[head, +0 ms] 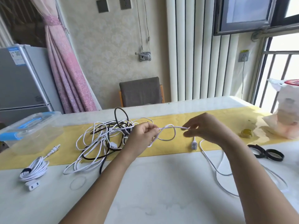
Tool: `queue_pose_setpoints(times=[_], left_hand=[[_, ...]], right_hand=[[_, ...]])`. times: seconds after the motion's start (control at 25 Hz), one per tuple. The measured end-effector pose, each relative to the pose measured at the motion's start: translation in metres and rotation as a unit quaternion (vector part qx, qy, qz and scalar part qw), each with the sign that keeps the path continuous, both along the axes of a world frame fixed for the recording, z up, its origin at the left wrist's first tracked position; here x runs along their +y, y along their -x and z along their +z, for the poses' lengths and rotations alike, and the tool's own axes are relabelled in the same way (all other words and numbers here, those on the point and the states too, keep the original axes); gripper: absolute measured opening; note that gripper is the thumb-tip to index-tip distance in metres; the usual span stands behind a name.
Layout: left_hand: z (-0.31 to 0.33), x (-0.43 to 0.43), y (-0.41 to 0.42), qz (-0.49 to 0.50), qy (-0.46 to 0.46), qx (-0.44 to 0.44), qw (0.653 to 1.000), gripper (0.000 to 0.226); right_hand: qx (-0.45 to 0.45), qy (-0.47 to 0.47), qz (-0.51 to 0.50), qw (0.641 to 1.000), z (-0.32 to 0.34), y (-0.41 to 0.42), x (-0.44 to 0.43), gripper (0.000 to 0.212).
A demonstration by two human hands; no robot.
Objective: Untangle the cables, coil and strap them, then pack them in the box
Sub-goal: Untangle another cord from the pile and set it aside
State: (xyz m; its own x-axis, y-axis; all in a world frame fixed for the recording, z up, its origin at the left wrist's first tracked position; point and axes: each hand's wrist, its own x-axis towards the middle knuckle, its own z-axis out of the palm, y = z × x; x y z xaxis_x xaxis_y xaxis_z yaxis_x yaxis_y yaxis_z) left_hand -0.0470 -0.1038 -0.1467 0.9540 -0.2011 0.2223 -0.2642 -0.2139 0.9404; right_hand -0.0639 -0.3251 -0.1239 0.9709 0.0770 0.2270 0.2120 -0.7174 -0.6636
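Fridge label (15, 56) (blurred); hands (143, 135) (208, 128) pinch white cable (169, 126).

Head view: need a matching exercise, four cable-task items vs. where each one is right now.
Things:
1. strapped white coil
2. clear box
3. black straps
4. white cable loop

Places:
a. pinched between the left hand and the right hand
b. far left edge of the table
c. near left of the table
d. near right of the table

Pairs: 1-c, 2-b, 3-d, 4-a
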Motion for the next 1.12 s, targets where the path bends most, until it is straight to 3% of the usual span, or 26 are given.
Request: queue_pose_setpoints(times=[0.16,0.32,0.4,0.6,0.72,0.84,0.88,0.96,1.04,1.12], left_hand=[[-0.003,0.02,-0.002,0.004,0.078,0.059,0.995,0.031],[-0.001,0.029,0.003,-0.061,0.287,0.16,0.942,0.034],[0.001,0.027,0.006,-0.084,0.338,0.182,0.92,0.03],[0.006,0.021,0.019,-0.104,0.252,0.187,0.944,0.027],[0.006,0.02,0.022,-0.127,0.238,0.178,0.946,0.019],[0.001,0.017,0.02,-0.149,0.213,0.167,0.951,0.017],[-0.001,0.016,0.021,-0.15,0.204,0.159,0.954,0.017],[-0.003,0.012,0.021,-0.148,0.192,0.132,0.961,0.019],[-0.002,0.01,0.023,-0.143,0.177,0.096,0.969,0.021],[0.003,0.011,0.024,-0.151,0.152,0.094,0.972,0.025]], right_hand=[[-0.051,-0.118,-0.171,0.977,0.004,0.0,-0.04,0.01],[-0.003,-0.106,-0.141,0.984,0.013,0.013,-0.04,0.007],[0.004,-0.088,-0.122,0.989,0.025,0.02,-0.039,0.01],[0.117,0.053,-0.063,0.99,0.043,0.035,-0.04,0.034],[0.184,0.105,-0.026,0.977,0.039,0.039,-0.035,0.02],[0.062,0.107,-0.002,0.992,0.035,0.033,-0.015,0.014],[0.031,0.062,0.028,0.997,0.034,0.033,-0.002,0.018],[0.051,-0.035,0.113,0.992,0.031,0.035,0.029,0.021],[0.045,0.016,0.127,0.991,0.02,0.031,0.054,0.023],[-0.011,0.092,0.042,0.995,0.013,0.017,0.061,0.03]])
